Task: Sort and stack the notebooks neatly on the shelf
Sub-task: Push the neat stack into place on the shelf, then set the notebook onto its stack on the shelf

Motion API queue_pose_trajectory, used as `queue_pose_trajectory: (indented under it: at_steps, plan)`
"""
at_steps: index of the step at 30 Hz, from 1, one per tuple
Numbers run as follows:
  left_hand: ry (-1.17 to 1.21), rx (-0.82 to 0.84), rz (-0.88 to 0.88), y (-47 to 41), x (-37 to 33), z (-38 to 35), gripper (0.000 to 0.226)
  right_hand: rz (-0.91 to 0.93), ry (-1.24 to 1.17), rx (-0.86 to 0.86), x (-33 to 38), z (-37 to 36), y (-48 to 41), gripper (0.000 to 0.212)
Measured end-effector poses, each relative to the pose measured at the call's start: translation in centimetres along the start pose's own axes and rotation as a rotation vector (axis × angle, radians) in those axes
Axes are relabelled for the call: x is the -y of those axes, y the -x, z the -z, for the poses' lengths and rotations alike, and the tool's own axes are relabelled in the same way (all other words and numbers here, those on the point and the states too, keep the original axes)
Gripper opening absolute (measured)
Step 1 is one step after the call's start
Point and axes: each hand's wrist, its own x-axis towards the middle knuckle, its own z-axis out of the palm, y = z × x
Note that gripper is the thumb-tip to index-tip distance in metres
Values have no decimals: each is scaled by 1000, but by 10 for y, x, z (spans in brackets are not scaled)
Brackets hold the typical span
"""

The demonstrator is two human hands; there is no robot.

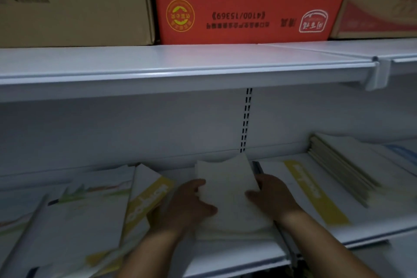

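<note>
The lower shelf (225,253) fills the bottom half of the view. Above it, the upper shelf (180,61) carries a brown carton (67,7) at 11 o'clock, a red carton (248,7) at 12 and another brown one at 1.

On the lower shelf, the largest lot is the slumped pile (79,221) of landscape-cover notebooks at 8 o'clock. They are fanned and tilted, and a yellow-banded notebook (146,198) leans on their right edge. At 3 o'clock a squared side stack (343,165) lies with its spines showing, and a second yellow-banded cover (316,194) lies flat beside it.

At 6 o'clock is the white stack (228,187) of plain notebooks, lying flat on the shelf. The left hand (189,205) grips its left edge with the thumb laid on top. The right hand (273,196) grips the right edge the same way.

The step looks like squaring and seating this stack. It seems to be early work, since the left pile is unsorted. The next move calls for even pressure from both sides and a push toward 12 o'clock, so the edges align against the back panel.

A dark divider rail (258,168) sits just beside the stack at its 2 o'clock. The leaning yellow-banded notebook crowds it at 9 o'clock, so either one could snag a corner.
</note>
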Motion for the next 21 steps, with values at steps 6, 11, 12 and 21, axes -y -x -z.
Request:
queue_pose_trajectory:
  at_steps: [6, 11, 12, 21]
  plan:
    - [-384, -116, -91, 4, 1, 2, 60, -20, 513, 76, 15, 3, -3, 59]
    - [-313, -383, -119, 15, 8, 62, 43, 267, 94, 50, 83, -26, 14, 44]
    - [-313, -443, -111, 21, 13, 80, 41, 325, 31, 86, 99, -36, 17, 39]
    - [-215, -652, 295, 84, 95, 197, 57, -83, -898, 629, 183, -108, 28, 35]
